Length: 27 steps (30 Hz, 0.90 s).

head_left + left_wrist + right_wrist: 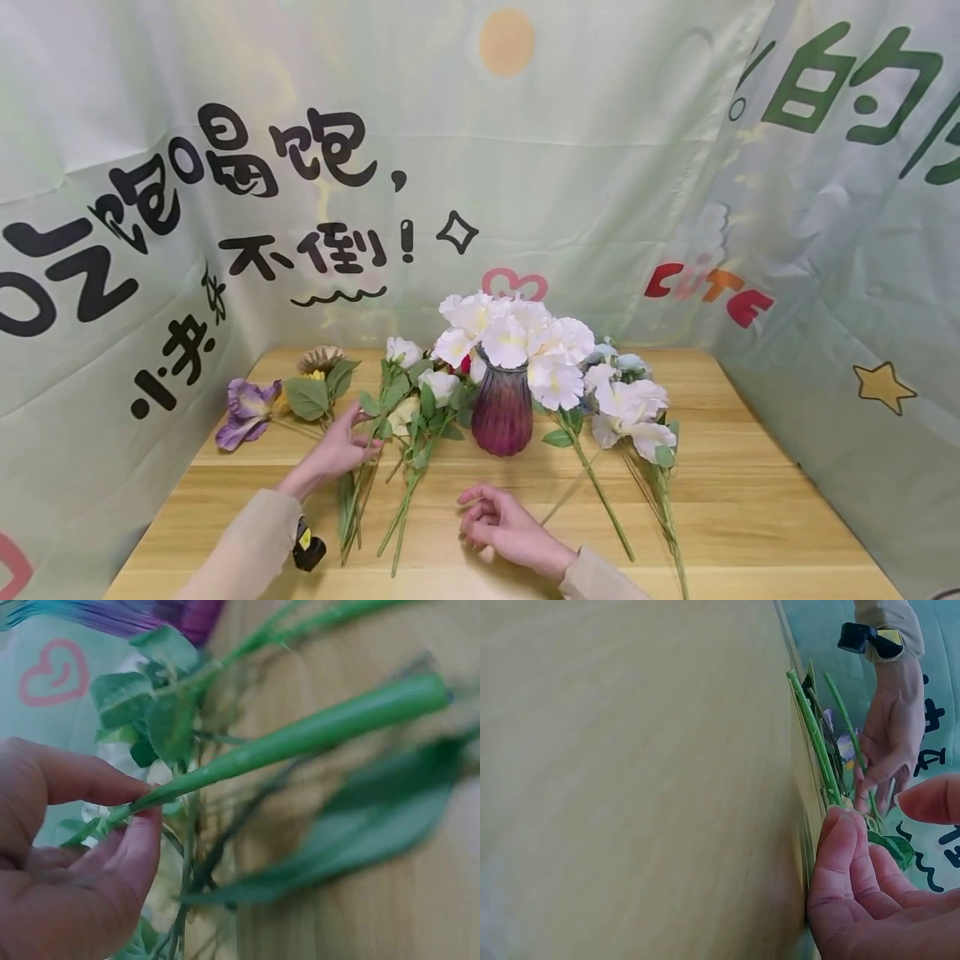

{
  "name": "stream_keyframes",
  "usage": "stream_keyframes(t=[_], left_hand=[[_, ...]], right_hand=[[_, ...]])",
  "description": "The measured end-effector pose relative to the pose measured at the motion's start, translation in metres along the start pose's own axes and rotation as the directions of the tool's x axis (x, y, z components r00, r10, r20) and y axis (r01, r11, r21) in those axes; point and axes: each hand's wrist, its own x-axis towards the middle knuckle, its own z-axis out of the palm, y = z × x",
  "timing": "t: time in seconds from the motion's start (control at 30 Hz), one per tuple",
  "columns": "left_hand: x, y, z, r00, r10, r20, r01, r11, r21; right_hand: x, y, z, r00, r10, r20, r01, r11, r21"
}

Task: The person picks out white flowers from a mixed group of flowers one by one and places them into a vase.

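My left hand [345, 446] pinches the green stem [247, 754] of a white rose [403, 352] between thumb and fingers, at the left of the table. The stem's thick cut end points away from the fingertips in the left wrist view. Over the front middle of the table, my right hand [513, 532] holds nothing, its fingers loosely bent. Beyond it stands a purple ribbed vase [502, 417] with large white ruffled flowers [513, 333] at its mouth. Other white roses [438, 387] with leafy stems lie between the left hand and the vase.
A purple flower [247, 412] and a sunflower [315, 375] lie at the far left. Right of the vase are more white ruffled flowers [633, 412], pale blue blossoms [630, 362] and long stems [603, 500] reaching toward the front. Printed cloth [585, 192] hangs around the wooden table [742, 500].
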Motion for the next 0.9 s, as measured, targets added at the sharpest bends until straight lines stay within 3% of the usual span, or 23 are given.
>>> stream_keyframes(t=[0.13, 0.3, 0.53, 0.7, 0.9], left_hand=[[-0.0056, -0.0038, -0.0026, 0.997, -0.047, -0.058, 0.051, 0.995, 0.082], [-0.01, -0.0057, -0.0051, 0.984, -0.101, -0.145, 0.132, 0.967, 0.219], [-0.0113, -0.0103, -0.0073, 0.969, -0.097, -0.227, 0.139, 0.974, 0.179], [-0.0109, -0.0104, -0.0073, 0.973, -0.077, -0.216, 0.115, 0.979, 0.171], [-0.0091, -0.0108, -0.0083, 0.985, -0.059, -0.162, 0.081, 0.987, 0.136]], right_hand=[[-0.0002, -0.001, 0.0002, 1.0, 0.004, 0.002, -0.004, 1.0, -0.003], [-0.0001, -0.0006, 0.0, 1.0, 0.006, 0.007, -0.006, 1.0, -0.006], [-0.0004, 0.0005, -0.0007, 1.0, 0.008, 0.012, -0.007, 1.0, -0.005], [-0.0014, 0.0007, -0.0033, 1.0, 0.014, 0.012, -0.014, 1.0, -0.011], [-0.0026, -0.0012, -0.0067, 1.0, 0.013, 0.004, -0.013, 1.0, -0.022]])
